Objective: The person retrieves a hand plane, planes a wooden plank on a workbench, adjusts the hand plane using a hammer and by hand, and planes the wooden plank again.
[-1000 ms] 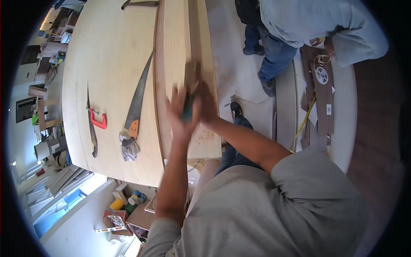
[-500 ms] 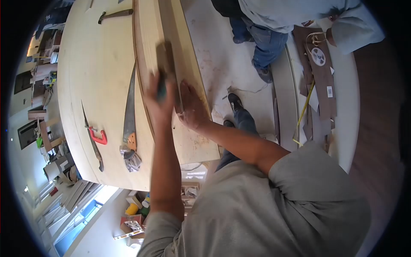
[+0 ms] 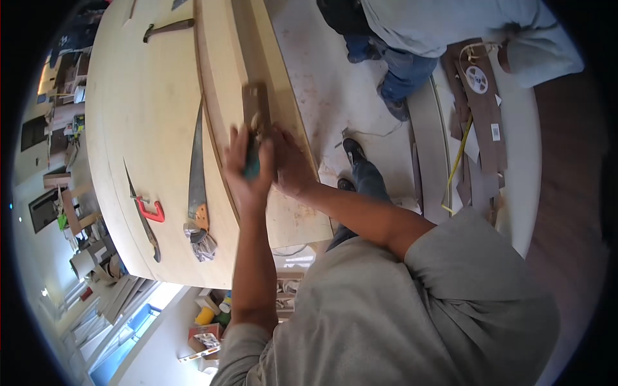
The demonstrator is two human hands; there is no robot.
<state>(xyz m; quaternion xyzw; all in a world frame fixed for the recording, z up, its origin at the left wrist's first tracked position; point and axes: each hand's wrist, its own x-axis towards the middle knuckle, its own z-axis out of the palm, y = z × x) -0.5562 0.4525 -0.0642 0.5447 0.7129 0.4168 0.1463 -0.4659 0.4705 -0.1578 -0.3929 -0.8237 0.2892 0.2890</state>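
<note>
My left hand (image 3: 248,174) is closed around a brown wooden hand plane (image 3: 255,100), with a teal part (image 3: 252,165) showing at the palm. The plane lies along the dark upper edge of a long wooden board (image 3: 239,35). Against the board's right side, my right hand (image 3: 295,168) grips its near end; the plane and left hand partly hide its fingers. Left of my hands, a handsaw (image 3: 197,161) lies on the plywood table (image 3: 138,96). Farther left are a narrow pointed saw (image 3: 143,215) and a red clamp (image 3: 151,210).
A hammer (image 3: 168,29) lies at the table's far end. Right of the table, a co-worker in jeans (image 3: 409,74) stands by brown sheet pieces (image 3: 483,128) with a yellow tape measure (image 3: 458,161) on them. A cord (image 3: 380,134) lies on the floor.
My left hand and the hand plane have come back toward me along the board. My right hand stays in nearly the same place beside it.
</note>
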